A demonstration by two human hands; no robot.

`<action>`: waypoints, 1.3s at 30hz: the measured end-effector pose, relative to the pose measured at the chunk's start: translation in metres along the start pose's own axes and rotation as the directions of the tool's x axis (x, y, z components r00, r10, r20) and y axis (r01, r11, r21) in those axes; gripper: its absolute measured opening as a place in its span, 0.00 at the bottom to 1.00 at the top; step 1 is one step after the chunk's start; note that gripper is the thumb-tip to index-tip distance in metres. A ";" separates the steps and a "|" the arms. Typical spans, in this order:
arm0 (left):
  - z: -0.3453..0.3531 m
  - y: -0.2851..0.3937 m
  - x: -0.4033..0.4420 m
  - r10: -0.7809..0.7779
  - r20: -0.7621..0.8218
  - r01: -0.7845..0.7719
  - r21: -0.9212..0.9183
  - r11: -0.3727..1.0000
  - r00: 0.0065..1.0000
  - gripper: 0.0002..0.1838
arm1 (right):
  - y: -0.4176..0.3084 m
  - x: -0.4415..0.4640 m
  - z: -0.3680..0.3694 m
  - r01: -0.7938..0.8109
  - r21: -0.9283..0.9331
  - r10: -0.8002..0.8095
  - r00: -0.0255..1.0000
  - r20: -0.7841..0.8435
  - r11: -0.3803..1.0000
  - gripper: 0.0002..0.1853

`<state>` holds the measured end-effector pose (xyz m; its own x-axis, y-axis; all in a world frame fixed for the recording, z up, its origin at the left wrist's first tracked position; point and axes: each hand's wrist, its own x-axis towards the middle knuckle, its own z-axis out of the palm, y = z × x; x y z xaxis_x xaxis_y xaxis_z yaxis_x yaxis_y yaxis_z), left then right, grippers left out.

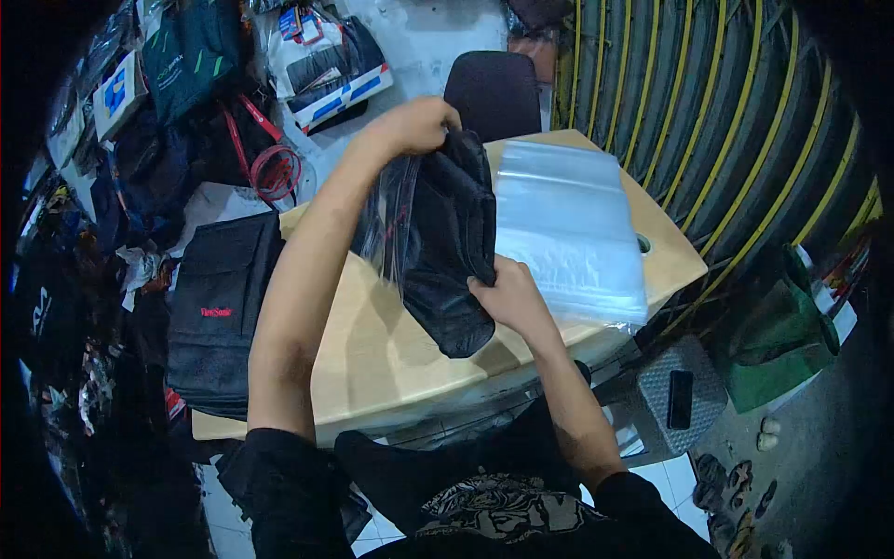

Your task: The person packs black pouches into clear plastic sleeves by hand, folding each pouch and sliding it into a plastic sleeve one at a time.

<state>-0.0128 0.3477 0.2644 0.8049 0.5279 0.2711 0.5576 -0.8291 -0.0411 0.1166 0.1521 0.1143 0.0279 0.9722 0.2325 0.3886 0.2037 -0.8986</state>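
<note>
A black fabric bag (pixel 452 252) hangs tilted over the wooden table (pixel 363 373), held between my two hands. My left hand (pixel 419 126) is closed on its upper end, with the fingertips partly hidden. Lower down, my right hand (pixel 510 296) pinches the bag's right edge. Clear plastic (pixel 386 224) shows along the bag's left side; I cannot tell whether it is attached. Right of the bag lies a stack of clear plastic sleeves (pixel 570 233). Another black bag (pixel 223 307), with red lettering, rests at the table's left end, beside my left forearm.
A dark chair back (pixel 494 93) stands beyond the table. Wrapped bags (pixel 326 70) and a red-strapped item (pixel 275 168) crowd the far left. A yellow-striped shutter (pixel 708 102) curves along the right. A phone (pixel 681 401) lies on a grey stool (pixel 656 382), near a green bag (pixel 778 340).
</note>
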 end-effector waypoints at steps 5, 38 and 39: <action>-0.013 -0.011 0.007 0.134 0.049 -0.131 -0.072 0.989 0.990 0.18 | 0.006 0.006 -0.006 -0.003 -0.090 0.004 1.000 0.017 0.996 0.16; 0.074 0.152 0.013 -0.034 -0.447 0.114 0.155 0.981 0.894 0.04 | 0.070 0.070 0.038 -0.075 0.659 -0.035 0.988 0.152 0.748 0.20; 0.084 0.159 0.015 -0.019 -0.447 0.096 0.151 0.984 0.895 0.04 | 0.091 0.078 0.042 0.137 0.369 -0.200 0.970 0.139 0.919 0.24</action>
<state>0.1051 0.2390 0.1814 0.6189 0.4053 0.6728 0.6565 -0.7372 -0.1599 0.1159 0.2513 0.0348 -0.1784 0.9183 0.3534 0.0216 0.3628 -0.9316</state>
